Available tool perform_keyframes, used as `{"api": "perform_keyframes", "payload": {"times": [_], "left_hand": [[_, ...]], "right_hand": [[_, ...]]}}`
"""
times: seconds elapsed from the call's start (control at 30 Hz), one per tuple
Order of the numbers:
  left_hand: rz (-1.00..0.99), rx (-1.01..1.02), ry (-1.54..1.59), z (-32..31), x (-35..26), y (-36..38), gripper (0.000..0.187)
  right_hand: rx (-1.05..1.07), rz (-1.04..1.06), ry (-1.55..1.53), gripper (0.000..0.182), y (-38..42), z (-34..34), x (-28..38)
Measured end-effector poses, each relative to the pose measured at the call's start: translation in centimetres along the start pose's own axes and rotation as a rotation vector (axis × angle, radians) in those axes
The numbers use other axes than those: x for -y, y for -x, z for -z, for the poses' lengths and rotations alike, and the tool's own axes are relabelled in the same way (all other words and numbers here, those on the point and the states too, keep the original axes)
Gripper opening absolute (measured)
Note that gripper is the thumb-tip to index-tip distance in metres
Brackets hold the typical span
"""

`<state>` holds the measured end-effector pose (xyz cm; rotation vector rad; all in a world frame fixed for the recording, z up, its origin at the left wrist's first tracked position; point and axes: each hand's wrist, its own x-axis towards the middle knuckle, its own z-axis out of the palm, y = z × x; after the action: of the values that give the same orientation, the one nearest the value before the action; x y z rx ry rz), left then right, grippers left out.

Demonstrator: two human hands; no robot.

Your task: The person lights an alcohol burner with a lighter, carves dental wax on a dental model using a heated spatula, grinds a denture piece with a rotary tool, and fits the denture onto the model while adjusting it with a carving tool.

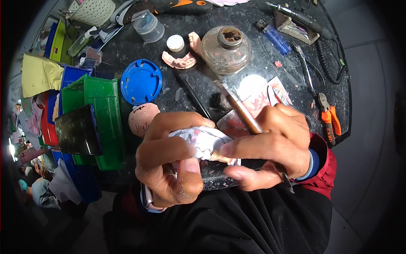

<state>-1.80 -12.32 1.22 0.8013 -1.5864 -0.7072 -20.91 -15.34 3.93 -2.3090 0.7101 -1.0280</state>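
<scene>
Near the front edge of the bench, my left hand (169,163) is wrapped round a whitish dental cast (203,136) with teeth along its near side. Held in my right hand (277,148) is a wax knife with a brown wooden handle (244,113). Its metal blade end points up and away, and a dark lower end shows below my palm. My right index fingertip touches or nearly touches the cast's teeth; the thumb is apart below it. Fingers hide much of the cast. Beyond the right hand lies a sheet of pink wax (258,106).
A glass spirit lamp (226,53) stands at the back, beside pink arch-shaped pieces (179,62). To the left are a blue lid (141,82), a phone (78,129) and a green bin (111,99). Orange-handled cutters (330,120) and a blue lighter (277,39) lie right.
</scene>
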Motion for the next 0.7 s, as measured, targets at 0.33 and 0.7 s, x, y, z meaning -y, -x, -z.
{"api": "perform_keyframes", "payload": {"times": [0.33,0.7], "left_hand": [[-0.038,-0.064,-0.017,0.3,0.2,-0.2,0.021],[-0.021,-0.010,-0.028,0.1,0.0,-0.3,0.020]], "right_hand": [[-0.166,-0.040,-0.217,0.034,-0.3,-0.5,-0.6],[-0.162,-0.230,-0.423,0.029,-0.1,-2.2,0.0]]}}
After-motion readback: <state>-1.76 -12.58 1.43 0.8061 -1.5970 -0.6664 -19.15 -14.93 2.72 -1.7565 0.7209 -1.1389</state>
